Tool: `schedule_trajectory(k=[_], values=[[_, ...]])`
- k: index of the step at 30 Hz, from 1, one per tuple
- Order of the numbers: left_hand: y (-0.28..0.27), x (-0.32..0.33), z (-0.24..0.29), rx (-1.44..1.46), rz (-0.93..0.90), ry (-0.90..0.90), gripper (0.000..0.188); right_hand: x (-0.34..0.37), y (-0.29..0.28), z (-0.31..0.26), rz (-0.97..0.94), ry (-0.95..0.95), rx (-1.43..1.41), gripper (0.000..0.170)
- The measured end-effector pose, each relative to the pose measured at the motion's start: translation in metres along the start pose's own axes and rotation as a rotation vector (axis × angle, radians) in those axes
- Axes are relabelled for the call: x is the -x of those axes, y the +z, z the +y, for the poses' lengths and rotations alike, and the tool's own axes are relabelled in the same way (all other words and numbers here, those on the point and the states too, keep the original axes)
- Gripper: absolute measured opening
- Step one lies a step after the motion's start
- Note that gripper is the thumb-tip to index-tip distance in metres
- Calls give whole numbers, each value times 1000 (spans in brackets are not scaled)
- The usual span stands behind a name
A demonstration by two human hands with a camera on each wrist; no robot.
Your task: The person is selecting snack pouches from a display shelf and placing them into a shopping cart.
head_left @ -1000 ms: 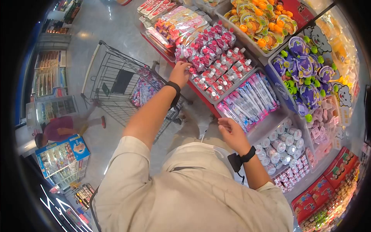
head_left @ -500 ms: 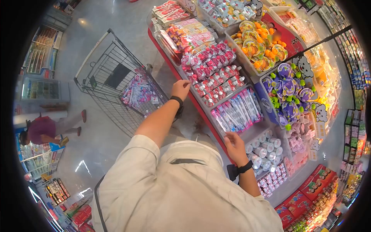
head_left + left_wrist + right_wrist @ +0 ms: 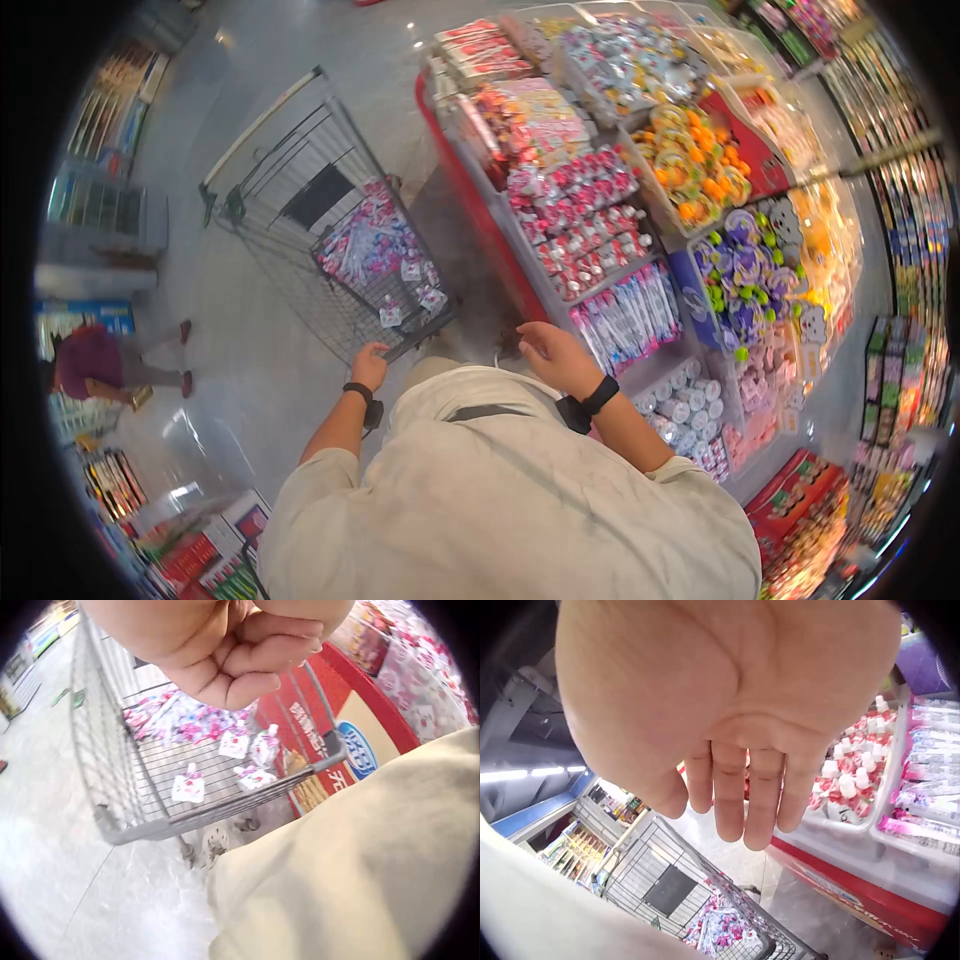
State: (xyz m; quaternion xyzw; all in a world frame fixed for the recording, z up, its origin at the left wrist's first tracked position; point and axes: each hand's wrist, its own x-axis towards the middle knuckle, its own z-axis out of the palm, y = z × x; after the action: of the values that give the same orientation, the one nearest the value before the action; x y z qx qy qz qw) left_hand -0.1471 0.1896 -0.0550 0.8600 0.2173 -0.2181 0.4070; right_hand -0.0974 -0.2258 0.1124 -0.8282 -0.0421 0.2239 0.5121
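My left hand (image 3: 370,367) is just off the near corner of a wire shopping cart (image 3: 318,195). In the left wrist view the fingers of that hand (image 3: 232,656) bend loosely and nothing shows in them. Pink, white and blue packets (image 3: 368,240) lie heaped in the cart, with several white pouches (image 3: 188,787) apart from the heap on its wire floor. The right hand (image 3: 562,358) hovers by the red edge of the display; in the right wrist view its palm (image 3: 731,712) faces the camera, fingers straight and empty.
Display bins hold red-and-white pouches (image 3: 590,262), long pink-blue packs (image 3: 628,318), white rolls (image 3: 685,405), purple-green items (image 3: 742,265) and orange ones (image 3: 690,165). A person in a purple top (image 3: 88,362) is at the far left. Grey floor (image 3: 230,320) surrounds the cart.
My left hand has come away from the pouch bin, back toward my body and the cart. The right hand has shifted left. The display sits farther right in the head view.
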Motion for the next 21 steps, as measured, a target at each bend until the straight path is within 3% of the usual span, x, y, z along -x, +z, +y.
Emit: schedule_trajectory(k=[4, 8, 11, 12, 13, 15, 21], values=[[-11, -18, -65, 258, 88, -48, 31, -29, 37, 9, -127, -83, 92, 29], [-30, -58, -63, 331, 39, -259, 25, -50, 64, 3, -167, -8, 162, 30], [-9, -116, -115, 195, 215, -100, 20, -60, 74, -15, -162, 137, 284, 28], [2, -133, -134, 147, 246, -43, 20, -65, 81, -17, -83, 103, 275, 26], [-1, -142, -130, 196, 204, -72, 19, -65, 83, -20, -2, 70, 264, 23], [-17, -148, -103, 244, 124, -91, 18, -72, 78, -30, 42, 179, 379, 22], [-17, -178, -46, 421, 73, 160, 13, -103, 31, -42, 249, 296, 493, 24]])
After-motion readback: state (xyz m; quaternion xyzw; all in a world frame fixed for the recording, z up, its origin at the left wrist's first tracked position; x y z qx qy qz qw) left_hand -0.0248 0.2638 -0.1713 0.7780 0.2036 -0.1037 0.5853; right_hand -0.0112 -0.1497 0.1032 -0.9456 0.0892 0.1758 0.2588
